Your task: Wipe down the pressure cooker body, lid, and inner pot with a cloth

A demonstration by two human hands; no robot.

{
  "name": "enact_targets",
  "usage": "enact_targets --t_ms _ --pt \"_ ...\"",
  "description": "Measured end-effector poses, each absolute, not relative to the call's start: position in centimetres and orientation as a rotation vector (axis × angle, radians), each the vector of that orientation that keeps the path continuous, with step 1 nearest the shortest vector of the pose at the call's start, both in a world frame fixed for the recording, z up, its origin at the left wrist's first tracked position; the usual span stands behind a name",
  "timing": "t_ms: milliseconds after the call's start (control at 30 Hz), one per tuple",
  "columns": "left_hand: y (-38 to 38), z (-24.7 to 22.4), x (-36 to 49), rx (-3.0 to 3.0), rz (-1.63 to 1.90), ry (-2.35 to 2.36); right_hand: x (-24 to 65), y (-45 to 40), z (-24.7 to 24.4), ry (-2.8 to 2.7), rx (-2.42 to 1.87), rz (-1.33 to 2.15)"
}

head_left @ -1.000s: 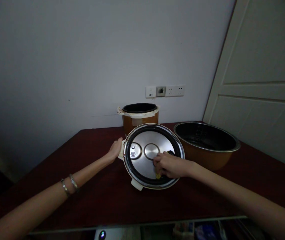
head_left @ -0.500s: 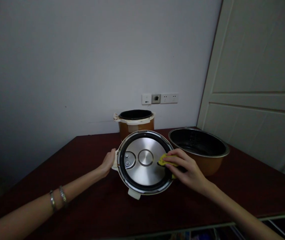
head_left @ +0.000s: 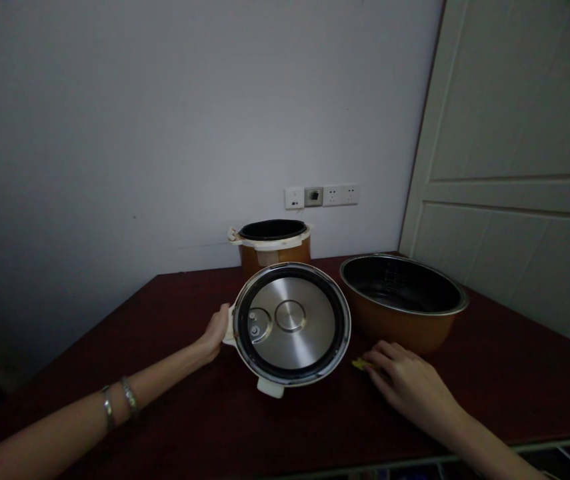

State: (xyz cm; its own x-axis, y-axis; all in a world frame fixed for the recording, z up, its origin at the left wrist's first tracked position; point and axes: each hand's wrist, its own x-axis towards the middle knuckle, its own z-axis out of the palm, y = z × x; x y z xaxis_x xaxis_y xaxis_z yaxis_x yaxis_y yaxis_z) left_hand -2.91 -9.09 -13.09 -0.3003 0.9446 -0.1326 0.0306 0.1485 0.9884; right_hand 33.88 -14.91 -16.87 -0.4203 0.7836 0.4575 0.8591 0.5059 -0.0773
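A round pressure cooker lid (head_left: 309,337) is held tilted with its steel inner face toward me. My left hand (head_left: 215,331) is closed on the white handle at the lid's left edge. Low over the table, right of the lid and apart from it, my right hand (head_left: 407,380) has its fingers closed on a yellow cloth (head_left: 361,364). Most of that cloth is hidden by the fingers. Just beyond this hand stands a wide inner pot (head_left: 399,327), dark inside and golden brown outside.
Behind the lid, near the wall, stands the brown cooker body (head_left: 292,255) with a white rim. The dark red table (head_left: 165,413) has its front edge close to me. Wall sockets (head_left: 332,195) are above, and a white panelled door (head_left: 525,233) rises at the right.
My right hand has drawn the yellow cloth off the lid's right side, moving right and down toward the table. The lid and my left hand have barely moved.
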Motion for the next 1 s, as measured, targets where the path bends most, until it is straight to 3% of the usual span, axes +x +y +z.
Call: enact_targets --t_ms 100,200,567,833,1000 --pt "-9.2 -13.0 -2.8 0.954 1.287 1.515 33.1 -14.1 -17.1 -2.36 -1.399 -0.229" --pt "-9.2 -13.1 -2.8 0.949 1.281 1.49 32.8 -13.3 -17.1 -2.268 -1.321 -0.011" --pt "-9.3 -13.3 -3.2 0.989 1.24 1.46 30.4 -10.8 -14.7 -1.315 -1.01 1.427" --pt "-9.0 -13.1 -3.3 1.034 1.229 1.481 29.0 -10.7 -13.4 -1.051 -0.932 1.711" --pt "-9.1 -12.8 -3.2 1.032 1.235 1.478 28.8 -10.3 -13.7 -0.995 -0.954 1.712"
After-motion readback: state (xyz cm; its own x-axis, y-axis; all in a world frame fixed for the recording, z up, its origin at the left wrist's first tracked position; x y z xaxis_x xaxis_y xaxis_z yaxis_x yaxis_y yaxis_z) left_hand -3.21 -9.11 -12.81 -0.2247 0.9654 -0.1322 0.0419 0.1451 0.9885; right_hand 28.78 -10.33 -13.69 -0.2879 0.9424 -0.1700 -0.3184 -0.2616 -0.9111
